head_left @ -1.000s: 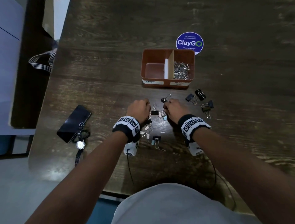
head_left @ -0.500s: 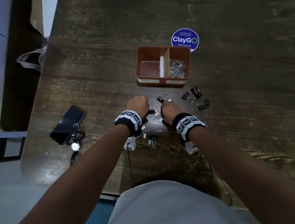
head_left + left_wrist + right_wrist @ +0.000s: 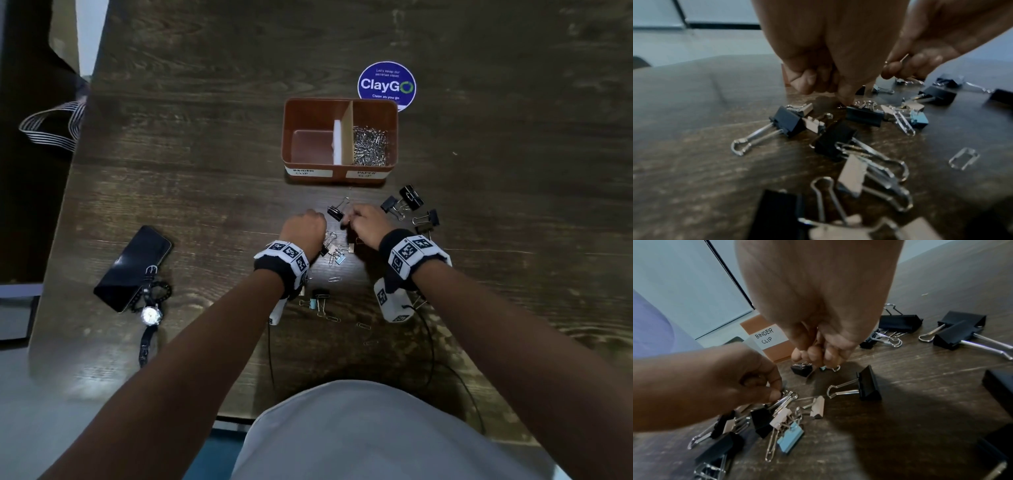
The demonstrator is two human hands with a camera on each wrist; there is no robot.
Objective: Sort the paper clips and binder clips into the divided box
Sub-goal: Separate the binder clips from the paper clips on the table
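The left hand has its thumb and forefinger curled down onto the wire handles of a black binder clip in the small heap of clips on the table; the fingertips pinch the silver loops while the clip body sits on the wood. In the left wrist view the same fingers press at the top edge of that clip. The right hand is bunched, fingertips drawn together around thin metal; in the right wrist view a wire loop and a bit of blue poke out under the fingers, though what exactly it holds cannot be made out.

Between the 2 hands lie mixed clips: a blue binder clip, pale pinkish ones, and a long silver paper clip. 1 black binder clip lies alone just past the right hand. A group of larger black binder clips sits right of that hand.

Beyond the hands stands the divided box, brown, labelled BINDER CLIP on the left and PAPER CLIP on the right. The right compartment holds a pile of paper clips; the left shows only bare floor.

A round ClayGo sticker sits behind the box. A phone and a wristwatch lie far left
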